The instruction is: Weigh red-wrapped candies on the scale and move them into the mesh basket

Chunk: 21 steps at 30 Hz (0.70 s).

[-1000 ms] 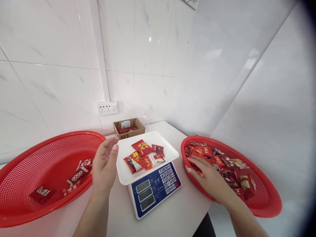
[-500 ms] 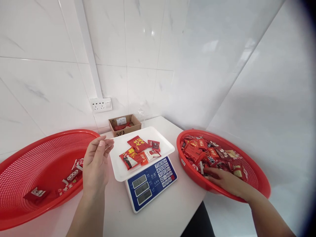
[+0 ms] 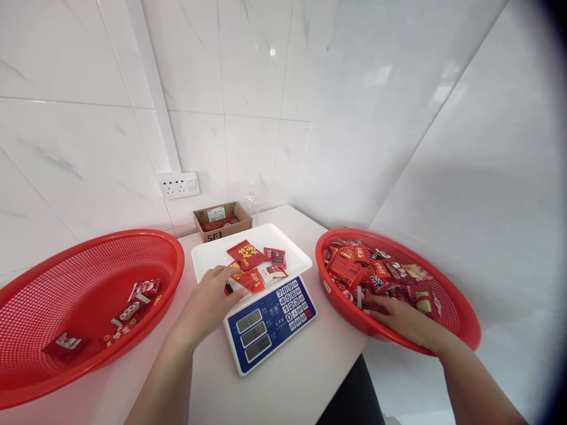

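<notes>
My left hand (image 3: 211,304) is over the near left part of the scale's white tray (image 3: 208,255). Its thumb and fingers close around a red and yellow snack packet (image 3: 236,268), mostly hidden under the hand. Beside it on the tray lie an orange-red packet (image 3: 253,281), a larger red packet (image 3: 246,254), a small dark red packet (image 3: 278,257) and a white and red one (image 3: 271,272). My right hand (image 3: 396,319) rests inside the right red basket (image 3: 460,316), fingers stretched out over its snack packets (image 3: 348,270); nothing is seen gripped there.
The blue scale panel (image 3: 274,330) faces me on the white table (image 3: 283,378). A left red basket (image 3: 170,248) holds several packets. Behind the tray sits a small cardboard box (image 3: 230,227) with red packets in it. A wall socket (image 3: 179,185) is above.
My left hand has moved right and down from beside the tray onto the packet at its near left. My right hand stays in the basket, its fingers shifted slightly.
</notes>
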Tool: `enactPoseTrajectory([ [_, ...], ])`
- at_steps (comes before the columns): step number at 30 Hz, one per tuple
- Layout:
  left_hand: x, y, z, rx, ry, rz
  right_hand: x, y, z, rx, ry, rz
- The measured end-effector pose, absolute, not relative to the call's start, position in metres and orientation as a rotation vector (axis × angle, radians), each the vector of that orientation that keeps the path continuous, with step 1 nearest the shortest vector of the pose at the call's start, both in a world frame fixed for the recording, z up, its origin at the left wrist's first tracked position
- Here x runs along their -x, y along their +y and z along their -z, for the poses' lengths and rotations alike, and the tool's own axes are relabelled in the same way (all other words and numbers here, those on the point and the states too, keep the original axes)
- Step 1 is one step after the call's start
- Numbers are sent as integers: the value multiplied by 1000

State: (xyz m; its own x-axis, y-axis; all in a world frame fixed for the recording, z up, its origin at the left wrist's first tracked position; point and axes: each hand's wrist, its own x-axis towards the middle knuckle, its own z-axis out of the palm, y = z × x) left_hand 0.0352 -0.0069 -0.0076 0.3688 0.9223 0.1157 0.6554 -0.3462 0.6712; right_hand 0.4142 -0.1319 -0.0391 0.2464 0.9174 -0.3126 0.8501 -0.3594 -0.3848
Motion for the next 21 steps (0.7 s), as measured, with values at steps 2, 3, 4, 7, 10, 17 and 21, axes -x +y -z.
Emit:
enactPoseTrajectory([
  [2, -40, -7, 13, -2265, 1420, -525, -414, -133, 39, 2355, -1698, -734],
  [3, -42, -6, 15, -2307, 1440, -495, -413, -133, 39, 2345, -1702, -726],
  [4, -43, -6, 17, -2328, 1453, -491, -412, -134, 38, 2335, -1703, -717],
  [7, -43, -2, 19, -2333, 1459, -530, -409, -135, 35, 2320, -1689, -693],
  [10, -40, 0, 17, -2311, 1473, -548, -408, -135, 34, 2320, -1688, -689],
  [17, -37, -2, 16, -2347, 1436, -533, -409, -136, 36, 2309, -1673, -703],
  [21, -39, -1, 19, -2308, 1435, -538, -410, -136, 37, 2317, -1660, -730],
])
